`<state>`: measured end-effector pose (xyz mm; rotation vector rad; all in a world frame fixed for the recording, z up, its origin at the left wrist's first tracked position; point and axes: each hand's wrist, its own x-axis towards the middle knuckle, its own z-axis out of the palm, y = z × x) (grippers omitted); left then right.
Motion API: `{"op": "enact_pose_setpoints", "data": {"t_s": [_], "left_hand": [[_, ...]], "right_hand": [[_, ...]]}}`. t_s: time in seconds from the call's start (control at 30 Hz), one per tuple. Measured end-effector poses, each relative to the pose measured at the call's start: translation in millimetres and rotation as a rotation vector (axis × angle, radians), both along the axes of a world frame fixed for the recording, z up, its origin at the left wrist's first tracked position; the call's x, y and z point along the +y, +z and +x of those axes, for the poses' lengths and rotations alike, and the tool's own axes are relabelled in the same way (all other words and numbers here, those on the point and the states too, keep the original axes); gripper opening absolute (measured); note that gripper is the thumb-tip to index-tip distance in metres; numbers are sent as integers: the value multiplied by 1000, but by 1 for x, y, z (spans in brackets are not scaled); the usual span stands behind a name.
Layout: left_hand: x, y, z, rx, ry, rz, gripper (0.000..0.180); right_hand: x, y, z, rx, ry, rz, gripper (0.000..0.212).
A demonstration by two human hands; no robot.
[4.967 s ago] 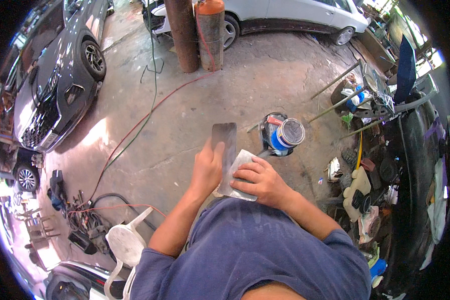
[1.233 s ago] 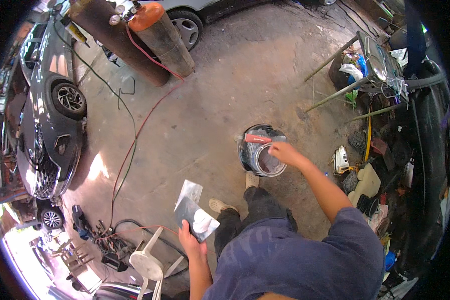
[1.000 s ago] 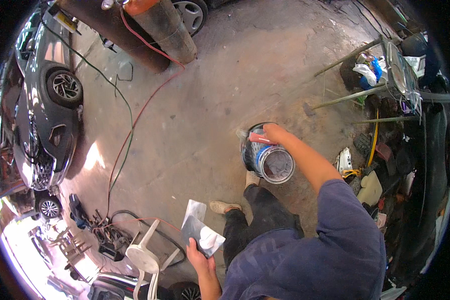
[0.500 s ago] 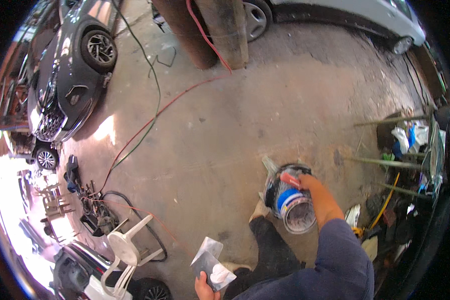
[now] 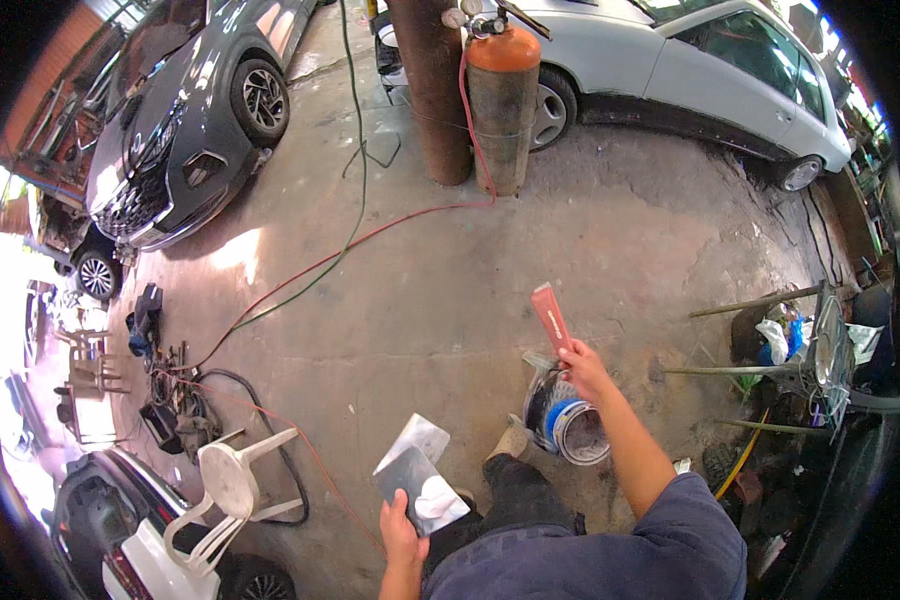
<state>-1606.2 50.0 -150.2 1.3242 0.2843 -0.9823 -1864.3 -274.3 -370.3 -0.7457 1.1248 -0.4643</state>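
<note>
Concrete floor [image 5: 420, 300] lies open to our left and ahead. Our left hand [image 5: 402, 530] grips a flat metal plate [image 5: 420, 480] low by our knee. Our right hand [image 5: 585, 365] pinches a red flat stick [image 5: 551, 317], its long axis pointing up and away, directly above the paint can [image 5: 570, 420].

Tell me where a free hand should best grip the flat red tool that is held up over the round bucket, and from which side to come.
Probably the upper half of the flat red tool, from the left. The right hand already grips its lower end, and the tool rises bare above the round bucket, leaning left. The left hand holds a flat grey metal plate.
</note>
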Motion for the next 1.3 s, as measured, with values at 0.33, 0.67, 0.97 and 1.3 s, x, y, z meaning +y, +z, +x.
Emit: {"op": "enact_pose_setpoints", "data": {"t_s": [0.33,0.67,0.97,1.3], "left_hand": [[50,49,109,-72,-14,-284,38],[93,68,259,-92,-154,-494,38],[114,68,317,-68,-150,-513,37],[112,81,334,-76,-111,-515,37]], "right_hand": [[152,193,175,-336,23,17,28],[264,245,298,-417,-46,-42,23],[280,306,353,-498,-87,-56,25],[264,325,383,-452,64,-418,19]]}}
